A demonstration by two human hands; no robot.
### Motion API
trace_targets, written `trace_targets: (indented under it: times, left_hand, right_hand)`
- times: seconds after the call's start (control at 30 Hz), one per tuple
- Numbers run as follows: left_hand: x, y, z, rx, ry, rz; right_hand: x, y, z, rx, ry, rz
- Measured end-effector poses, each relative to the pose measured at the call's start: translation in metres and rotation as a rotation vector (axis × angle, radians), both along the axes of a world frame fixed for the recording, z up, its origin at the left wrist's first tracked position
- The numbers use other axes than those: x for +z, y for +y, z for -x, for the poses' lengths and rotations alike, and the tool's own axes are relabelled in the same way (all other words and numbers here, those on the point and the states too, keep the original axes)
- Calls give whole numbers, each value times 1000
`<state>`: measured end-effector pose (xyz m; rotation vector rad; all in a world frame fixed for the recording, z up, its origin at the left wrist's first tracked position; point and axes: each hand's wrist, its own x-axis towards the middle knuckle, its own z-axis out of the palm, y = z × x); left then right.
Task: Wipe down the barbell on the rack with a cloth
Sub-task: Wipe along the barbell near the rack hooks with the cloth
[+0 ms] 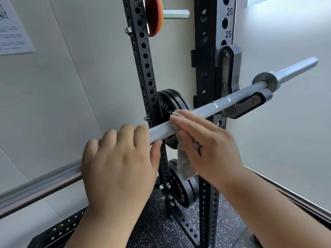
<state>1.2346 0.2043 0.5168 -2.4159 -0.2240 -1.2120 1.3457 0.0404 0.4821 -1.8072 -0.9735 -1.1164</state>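
A silver knurled barbell (211,106) runs from lower left to upper right and rests in a black J-hook (250,102) on the rack's right upright (207,68). My left hand (118,161) is wrapped around the bar's near part, fingers over the top and thumb under it. Just right of it, my right hand (206,144) presses a grey fuzzy cloth (184,163) against the bar, fingers laid flat over it. Part of the cloth hangs down below the bar. The bar's bare sleeve (295,68) sticks out at the far right.
A second black perforated upright (143,56) stands behind the bar at left. Black weight plates (172,102) hang on pegs behind the bar and lower down (182,192). A red plate (154,15) sits at the top. White walls enclose the corner; speckled rubber floor (157,221) lies below.
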Motion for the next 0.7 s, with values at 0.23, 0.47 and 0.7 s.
trace_targets:
  times: [0.23, 0.47, 0.7]
  left_hand:
    - [10, 0, -9, 22, -34, 29]
    - [13, 0, -12, 31, -22, 33]
    - [27, -9, -10, 117, 134, 67]
  right_hand:
    - [-3, 4, 6, -49, 127, -97]
    - [20, -20, -19, -96, 80, -24]
    - [-3, -5, 12, -7, 12, 29]
